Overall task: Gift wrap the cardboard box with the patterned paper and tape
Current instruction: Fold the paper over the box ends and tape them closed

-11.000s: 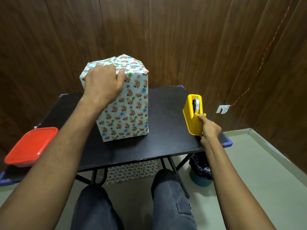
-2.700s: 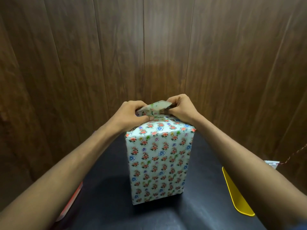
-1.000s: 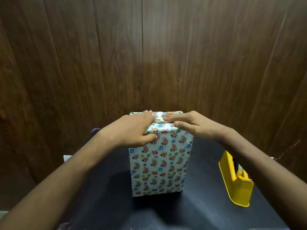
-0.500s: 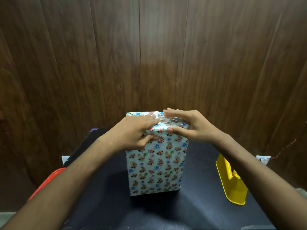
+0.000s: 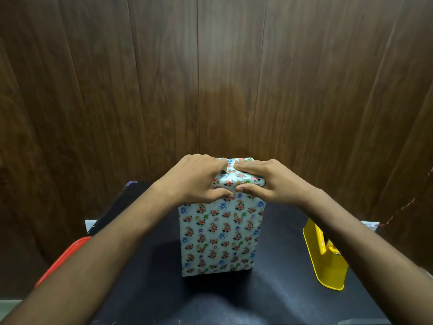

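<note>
The cardboard box stands upright in the middle of the black table, fully covered in white paper with small flowers. Both hands are at its top end. My left hand has bent fingers over the top and its thumb on the front face, gripping the top front edge. My right hand lies with straight fingers flat on the folded paper, its thumb pressing along the same edge. The two thumbs nearly meet at the middle. The yellow tape dispenser stands to the right, partly behind my right forearm.
A red lid or container shows at the table's left edge, mostly behind my left forearm. A dark wood-panelled wall stands close behind the table. A thin red cord runs down the wall at the right.
Over the last second both hands stayed on the box top. My left fingers have bent and both thumbs have slid in along the top front edge. The view has shifted slightly.
</note>
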